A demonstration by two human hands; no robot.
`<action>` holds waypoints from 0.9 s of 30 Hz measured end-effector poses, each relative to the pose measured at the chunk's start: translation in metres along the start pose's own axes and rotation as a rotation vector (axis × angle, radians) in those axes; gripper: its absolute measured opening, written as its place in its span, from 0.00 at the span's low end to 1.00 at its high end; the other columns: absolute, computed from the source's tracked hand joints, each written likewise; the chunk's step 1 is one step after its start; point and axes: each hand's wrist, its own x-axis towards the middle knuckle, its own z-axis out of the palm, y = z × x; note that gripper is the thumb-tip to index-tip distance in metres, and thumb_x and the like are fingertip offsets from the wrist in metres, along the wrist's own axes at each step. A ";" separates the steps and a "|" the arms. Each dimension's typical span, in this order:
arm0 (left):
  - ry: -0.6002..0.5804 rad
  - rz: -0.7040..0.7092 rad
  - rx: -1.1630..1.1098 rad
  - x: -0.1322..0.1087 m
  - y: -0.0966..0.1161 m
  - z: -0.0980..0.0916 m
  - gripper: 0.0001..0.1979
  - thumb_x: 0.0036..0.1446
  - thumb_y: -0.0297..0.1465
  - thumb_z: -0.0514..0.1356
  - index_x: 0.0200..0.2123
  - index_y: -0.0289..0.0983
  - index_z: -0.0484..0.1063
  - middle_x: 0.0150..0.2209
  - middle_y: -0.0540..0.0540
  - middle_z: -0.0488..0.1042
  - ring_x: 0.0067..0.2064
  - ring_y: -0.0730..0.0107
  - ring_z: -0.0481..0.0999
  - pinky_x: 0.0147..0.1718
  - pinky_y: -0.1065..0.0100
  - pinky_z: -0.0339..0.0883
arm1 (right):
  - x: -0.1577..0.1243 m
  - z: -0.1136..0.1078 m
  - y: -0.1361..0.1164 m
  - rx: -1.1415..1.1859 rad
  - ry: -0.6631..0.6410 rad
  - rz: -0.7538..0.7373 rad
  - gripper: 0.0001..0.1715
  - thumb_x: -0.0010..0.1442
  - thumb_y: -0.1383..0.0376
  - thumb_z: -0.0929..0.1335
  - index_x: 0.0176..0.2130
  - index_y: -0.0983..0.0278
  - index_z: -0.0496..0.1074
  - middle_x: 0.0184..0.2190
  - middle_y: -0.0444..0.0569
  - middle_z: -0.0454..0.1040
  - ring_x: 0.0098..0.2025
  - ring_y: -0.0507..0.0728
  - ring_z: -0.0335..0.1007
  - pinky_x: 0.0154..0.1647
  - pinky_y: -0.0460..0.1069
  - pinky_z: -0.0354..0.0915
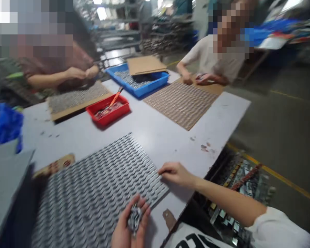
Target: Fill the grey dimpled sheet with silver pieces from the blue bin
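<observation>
A grey board [100,182] with rows of wavy ridges lies on the white table in front of me. My left hand [120,229] is cupped over its near edge, fingers curled around a small heap of shiny silvery pieces [134,218]. At the board's right edge, my right hand [177,174] has thumb and fingers pinched together, touching or just above the surface. Whatever sits between those fingertips is hidden.
Two people work across the white table [144,117], one at a speckled board [80,96], one at a brown ridged board [183,103]. A red tray [108,119] holds an orange-handled tool [115,97]. Behind is a blue tray [141,90] with cardboard on top.
</observation>
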 end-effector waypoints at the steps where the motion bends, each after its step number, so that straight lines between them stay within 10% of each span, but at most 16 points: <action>1: 0.024 -0.033 -0.039 -0.003 -0.004 0.002 0.10 0.59 0.22 0.54 0.43 0.32 0.72 0.40 0.39 0.77 0.41 0.64 0.79 0.44 0.63 0.74 | 0.001 -0.001 0.000 -0.009 -0.002 0.028 0.10 0.59 0.69 0.66 0.40 0.65 0.76 0.35 0.48 0.78 0.36 0.52 0.72 0.38 0.47 0.67; 14: -0.181 -0.248 -0.285 0.000 -0.030 0.009 0.13 0.58 0.27 0.57 0.45 0.28 0.72 0.31 0.42 0.74 0.28 0.71 0.74 0.23 0.73 0.64 | 0.021 0.020 0.008 -0.316 -0.193 -0.258 0.09 0.65 0.67 0.64 0.40 0.62 0.74 0.37 0.50 0.74 0.41 0.56 0.68 0.42 0.52 0.65; 27: -0.266 -0.153 -0.154 -0.003 -0.029 0.014 0.08 0.59 0.32 0.60 0.40 0.34 0.67 0.38 0.36 0.78 0.35 0.65 0.79 0.31 0.71 0.69 | 0.022 0.022 0.010 -0.587 -0.227 -0.366 0.11 0.65 0.68 0.61 0.41 0.62 0.73 0.37 0.51 0.71 0.39 0.56 0.67 0.37 0.50 0.66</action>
